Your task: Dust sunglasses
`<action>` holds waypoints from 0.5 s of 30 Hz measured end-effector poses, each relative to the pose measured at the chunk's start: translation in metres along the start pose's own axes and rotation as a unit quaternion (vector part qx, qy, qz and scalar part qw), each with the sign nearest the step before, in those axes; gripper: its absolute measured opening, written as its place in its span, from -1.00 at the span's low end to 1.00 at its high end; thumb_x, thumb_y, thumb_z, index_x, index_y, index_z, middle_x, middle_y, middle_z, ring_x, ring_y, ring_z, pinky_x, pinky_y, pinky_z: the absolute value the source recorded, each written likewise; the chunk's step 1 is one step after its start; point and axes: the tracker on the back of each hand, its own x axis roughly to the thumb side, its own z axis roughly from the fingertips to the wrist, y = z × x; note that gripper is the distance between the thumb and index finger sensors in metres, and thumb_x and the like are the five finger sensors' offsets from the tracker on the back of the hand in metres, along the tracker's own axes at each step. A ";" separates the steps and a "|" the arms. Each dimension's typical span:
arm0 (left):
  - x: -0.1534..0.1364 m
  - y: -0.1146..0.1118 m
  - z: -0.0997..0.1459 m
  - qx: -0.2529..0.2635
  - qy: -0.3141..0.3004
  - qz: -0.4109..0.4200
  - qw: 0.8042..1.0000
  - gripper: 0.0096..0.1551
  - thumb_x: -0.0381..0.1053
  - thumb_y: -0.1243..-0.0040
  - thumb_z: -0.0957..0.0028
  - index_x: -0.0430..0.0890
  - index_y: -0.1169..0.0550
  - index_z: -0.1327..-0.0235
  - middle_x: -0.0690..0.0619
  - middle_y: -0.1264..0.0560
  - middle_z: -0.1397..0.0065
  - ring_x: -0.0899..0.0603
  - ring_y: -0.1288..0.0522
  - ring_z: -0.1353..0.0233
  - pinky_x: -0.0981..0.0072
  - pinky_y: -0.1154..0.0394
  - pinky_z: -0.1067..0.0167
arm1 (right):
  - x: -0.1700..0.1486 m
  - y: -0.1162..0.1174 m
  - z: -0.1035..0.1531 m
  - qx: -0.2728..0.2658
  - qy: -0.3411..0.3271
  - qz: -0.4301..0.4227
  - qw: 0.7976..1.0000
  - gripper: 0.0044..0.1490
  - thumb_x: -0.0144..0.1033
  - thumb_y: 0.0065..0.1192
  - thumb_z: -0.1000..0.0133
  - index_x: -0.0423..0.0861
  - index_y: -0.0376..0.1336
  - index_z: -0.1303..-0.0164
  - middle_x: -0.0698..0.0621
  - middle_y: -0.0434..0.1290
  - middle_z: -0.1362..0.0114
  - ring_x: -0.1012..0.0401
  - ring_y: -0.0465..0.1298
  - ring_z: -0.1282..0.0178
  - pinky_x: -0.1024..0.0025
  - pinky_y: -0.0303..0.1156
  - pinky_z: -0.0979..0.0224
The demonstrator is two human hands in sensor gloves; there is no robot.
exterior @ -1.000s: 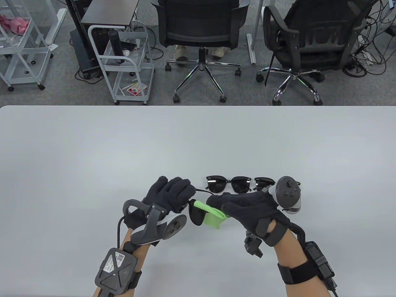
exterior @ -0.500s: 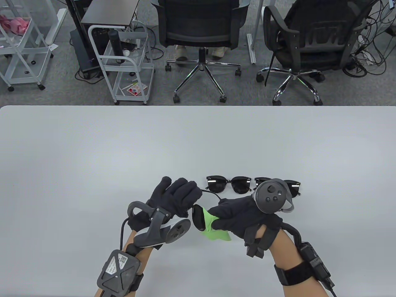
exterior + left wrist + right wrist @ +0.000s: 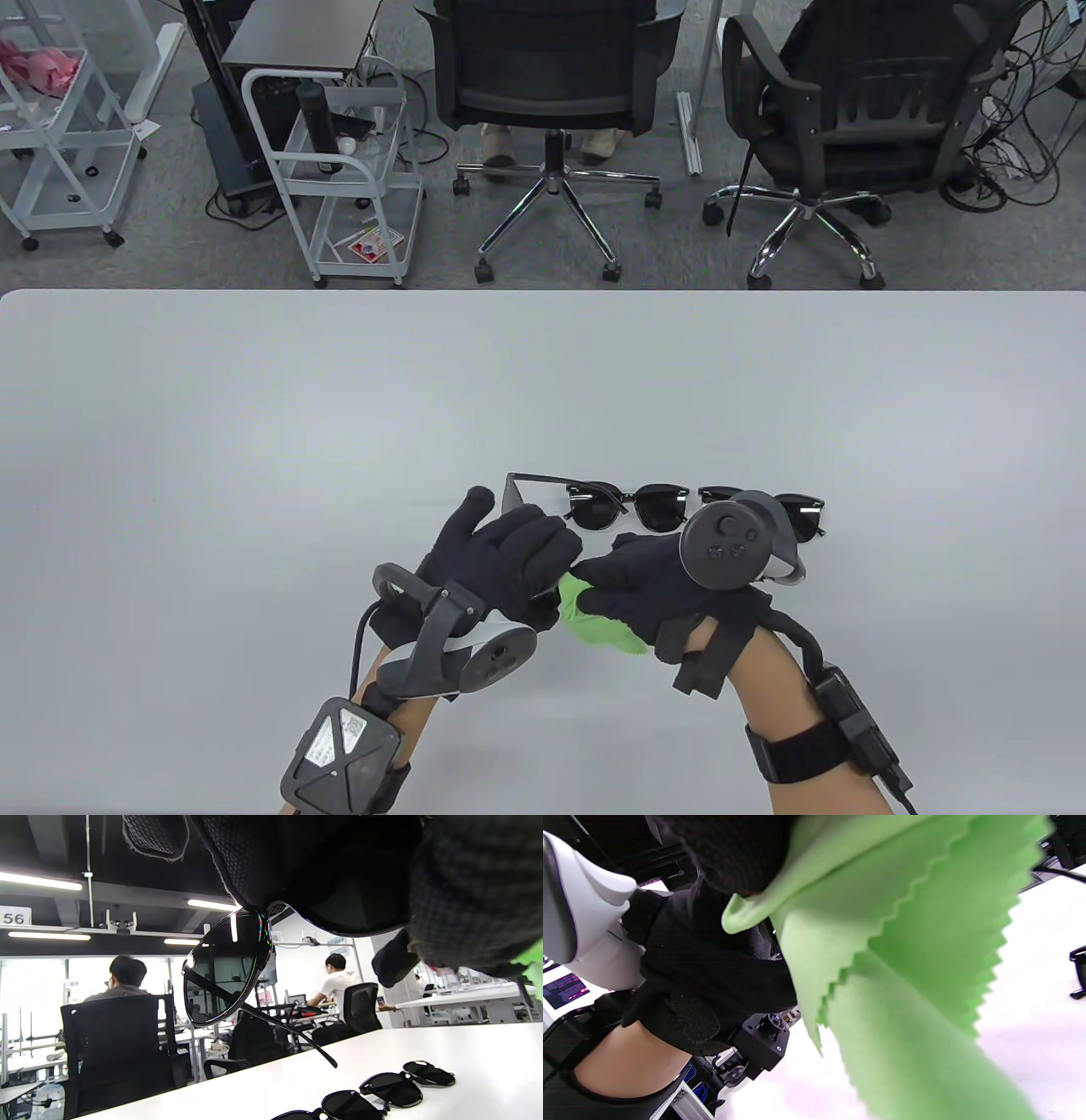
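**One pair in hand getting wiped, two more waiting on the worktop**

Starting closest to the camera: the left hand (image 3: 501, 556) is holding a pair of sunglasses (image 3: 227, 969) up off the worktop (image 3: 254, 407). Its fingers are clenched around the frame near one lens, and in the left wrist view the other lens and a temple arm hang free below the glove. In the table view that open temple arm pokes out just past the left hand.

Right up against the left hand, the right hand (image 3: 653, 586) has its fingers pinched on a green cloth (image 3: 594, 624), pressing it in where the held pair sits. The rest of the cloth dangles loose underneath, with its zigzag edge clear in the right wrist view. I can't see the actual contact between cloth and lens; the gloves cover it.

Just beyond the right hand, two more pairs of sunglasses (image 3: 628, 507) lie folded side by side on the worktop, one partly hidden behind the right tracker.

Progress guess: wiping of the held pair is underway. No way to tell whether the two lying pairs are already dusted or still to do.
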 end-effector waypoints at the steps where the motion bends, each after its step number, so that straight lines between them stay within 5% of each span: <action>1: -0.001 0.000 0.000 -0.001 0.002 0.004 1.000 0.09 0.53 -0.59 0.65 0.43 -0.39 -0.28 0.48 -0.49 -0.43 0.20 -0.57 -0.50 -0.12 -0.32 -0.59 | -0.001 -0.001 0.001 0.000 0.002 -0.001 1.000 -0.42 -0.12 0.32 -0.01 -0.23 0.56 -0.04 -0.04 0.77 0.06 0.05 0.77 0.17 -0.29 0.39 -0.30; 15: -0.047 -0.003 0.009 -0.007 0.082 0.066 0.994 0.08 0.52 -0.56 0.61 0.43 -0.40 -0.32 0.45 -0.49 -0.46 0.18 -0.58 -0.52 -0.13 -0.32 -0.59 | -0.037 -0.022 0.019 -0.031 0.047 -0.054 0.997 -0.43 -0.13 0.34 -0.01 -0.24 0.56 -0.03 -0.04 0.77 0.07 0.05 0.77 0.18 -0.29 0.39 -0.30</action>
